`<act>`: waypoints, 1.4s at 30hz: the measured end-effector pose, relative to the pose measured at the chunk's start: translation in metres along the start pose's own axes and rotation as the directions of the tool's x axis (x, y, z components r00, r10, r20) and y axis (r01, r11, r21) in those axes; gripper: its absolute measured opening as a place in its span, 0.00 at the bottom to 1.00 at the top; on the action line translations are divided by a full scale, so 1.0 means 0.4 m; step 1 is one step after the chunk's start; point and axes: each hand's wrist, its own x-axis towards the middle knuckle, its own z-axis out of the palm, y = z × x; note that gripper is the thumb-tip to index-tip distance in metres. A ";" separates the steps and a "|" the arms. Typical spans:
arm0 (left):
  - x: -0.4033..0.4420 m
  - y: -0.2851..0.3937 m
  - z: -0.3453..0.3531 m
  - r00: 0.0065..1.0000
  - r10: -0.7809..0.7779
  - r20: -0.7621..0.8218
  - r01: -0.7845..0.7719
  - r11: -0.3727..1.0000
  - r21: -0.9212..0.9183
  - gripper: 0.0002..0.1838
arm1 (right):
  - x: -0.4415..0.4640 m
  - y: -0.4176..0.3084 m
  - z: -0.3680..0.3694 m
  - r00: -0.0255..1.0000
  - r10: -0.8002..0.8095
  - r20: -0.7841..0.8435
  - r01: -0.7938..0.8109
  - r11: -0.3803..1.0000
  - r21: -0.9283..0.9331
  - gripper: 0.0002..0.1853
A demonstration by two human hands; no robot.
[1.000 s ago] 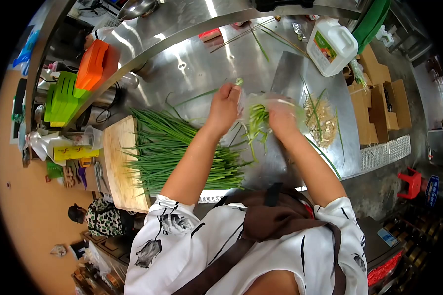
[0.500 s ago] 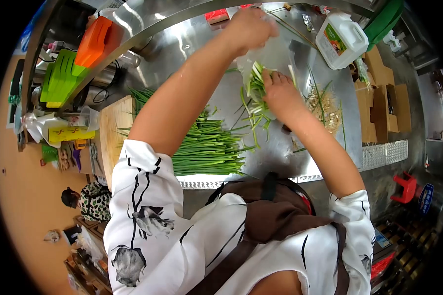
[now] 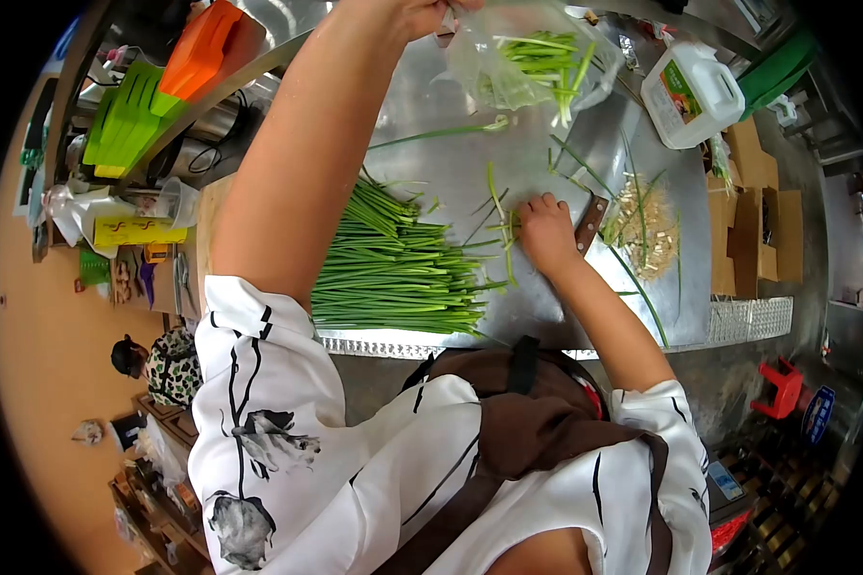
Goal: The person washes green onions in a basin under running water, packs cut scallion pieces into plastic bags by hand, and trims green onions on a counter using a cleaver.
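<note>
At the top edge my left hand [image 3: 439, 13] is closed on the gathered mouth of a clear plastic bag [image 3: 484, 72]. Cut scallion pieces [image 3: 541, 57], pale and green, lie inside it, some toward its opening. My right hand [image 3: 546, 235] rests low over the metal table with fingers curled against a few loose scallion pieces [image 3: 508, 244]; how firmly they are gripped is partly hidden. Just right of it lies a knife, its brown riveted handle [image 3: 590, 224] showing. A thick bunch of long scallions [image 3: 393, 273] is spread to the left, partly under my left forearm.
Trimmed root ends [image 3: 647, 230] are heaped on the right of the metal table [image 3: 537, 311]. A white jug [image 3: 692, 96] stands at the back right. Cardboard boxes [image 3: 781, 240] sit beyond the right edge. A person [image 3: 168, 364] is at the far left.
My left hand has moved up and left with the bag, which now holds the cut scallions. My right hand has left that bundle and dropped to the table beside the knife handle.
</note>
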 end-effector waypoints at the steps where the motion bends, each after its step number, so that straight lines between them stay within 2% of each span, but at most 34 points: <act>1: -0.004 -0.001 -0.013 1.000 -0.001 -0.005 0.001 1.000 0.000 0.02 | 0.008 0.008 0.012 1.000 -0.004 0.002 0.004 1.000 0.002 0.08; 3: -0.012 -0.008 -0.044 0.999 0.053 -0.004 -0.053 0.991 -0.124 0.03 | 0.025 0.014 0.021 0.995 -0.001 0.097 0.007 0.998 -0.063 0.10; 7: -0.053 -0.019 -0.105 0.992 0.019 -0.123 -0.042 0.982 -0.184 0.04 | 0.018 0.044 0.020 0.997 0.016 0.074 -0.011 0.998 -0.060 0.10; 9: -0.100 -0.007 -0.114 0.980 0.011 -0.197 -0.052 0.978 -0.201 0.03 | 0.028 0.047 -0.019 0.974 0.224 0.017 -0.224 0.958 0.178 0.09; 10: -0.108 -0.013 -0.147 0.988 0.012 -0.151 -0.049 0.969 -0.243 0.03 | 0.038 0.036 -0.036 0.940 0.340 0.026 -0.330 0.888 0.319 0.07; 11: -0.125 -0.008 -0.159 0.988 0.013 -0.153 -0.051 0.968 -0.247 0.03 | 0.047 0.025 -0.035 0.941 0.338 0.027 -0.329 0.890 0.316 0.07; 13: -0.164 0.002 -0.173 0.976 0.016 -0.219 -0.082 0.952 -0.294 0.03 | 0.071 0.000 -0.030 0.944 0.331 0.011 -0.302 0.849 0.434 0.08; 15: -0.190 0.010 -0.183 0.982 0.047 -0.183 -0.097 0.957 -0.274 0.02 | 0.109 -0.021 0.013 0.945 0.328 0.004 -0.304 0.870 0.388 0.10; 17: -0.236 0.025 -0.162 0.942 0.057 -0.330 -0.123 0.975 -0.184 0.02 | 0.134 -0.032 0.062 0.972 0.226 0.064 -0.233 0.960 0.156 0.12; 18: -0.248 0.025 -0.173 0.942 0.059 -0.330 -0.124 0.976 -0.181 0.02 | 0.146 -0.030 0.064 0.948 0.266 0.173 -0.296 0.938 0.180 0.12; 19: -0.264 0.021 -0.197 0.960 0.045 -0.276 -0.111 0.967 -0.230 0.02 | 0.152 -0.022 0.064 0.948 0.266 0.174 -0.296 0.937 0.183 0.12; 20: -0.282 0.014 -0.215 0.974 0.028 -0.224 -0.093 0.955 -0.282 0.02 | 0.149 -0.012 0.061 0.958 0.254 0.134 -0.276 0.944 0.182 0.12; 25: -0.333 0.011 -0.247 0.976 -0.019 -0.217 -0.069 0.918 -0.391 0.03 | 0.047 -0.060 -0.047 0.986 0.160 0.042 -0.165 0.963 0.213 0.12; 26: -0.337 0.004 -0.266 0.986 0.006 -0.165 -0.073 0.912 -0.404 0.02 | 0.007 -0.078 -0.030 0.976 0.162 0.143 -0.186 0.967 0.173 0.11; 27: -0.338 -0.002 -0.279 0.994 0.030 -0.110 -0.073 0.907 -0.415 0.07 | -0.033 -0.094 -0.008 0.955 0.170 0.241 -0.206 0.969 0.133 0.11; 28: -0.346 -0.007 -0.280 0.984 -0.003 -0.178 -0.080 0.886 -0.457 0.08 | -0.074 -0.106 0.033 0.964 0.155 0.214 -0.177 0.980 0.090 0.10; 29: -0.353 -0.012 -0.284 0.986 0.002 -0.170 -0.080 0.886 -0.457 0.08 | -0.101 -0.113 0.072 0.972 0.137 0.189 -0.149 0.988 0.048 0.09; 31: -0.372 -0.021 -0.285 0.991 0.060 -0.121 -0.105 0.906 -0.410 0.09 | -0.112 -0.124 0.105 0.969 0.187 0.163 -0.194 0.981 0.027 0.08; 32: -0.386 -0.018 -0.255 0.956 0.042 -0.290 -0.163 0.899 -0.407 0.06 | -0.113 -0.131 0.105 0.963 0.226 0.144 -0.230 0.973 0.011 0.08; 36: -0.423 -0.034 -0.263 0.957 0.012 -0.289 -0.143 0.888 -0.437 0.07 | -0.106 -0.130 0.079 0.933 0.287 0.216 -0.293 0.956 -0.004 0.08; 39: -0.434 -0.047 -0.252 0.963 0.002 -0.269 -0.134 0.871 -0.474 0.07 | -0.115 -0.121 0.033 0.954 0.220 0.202 -0.234 0.971 0.046 0.08; 41: -0.443 -0.054 -0.244 0.958 0.002 -0.288 -0.141 0.876 -0.462 0.07 | -0.113 -0.104 0.001 0.967 0.253 0.014 -0.251 0.950 0.188 0.09; 42: -0.446 -0.056 -0.237 0.951 0.001 -0.309 -0.148 0.879 -0.454 0.07 | -0.104 -0.089 -0.012 0.977 0.211 -0.006 -0.206 0.959 0.195 0.09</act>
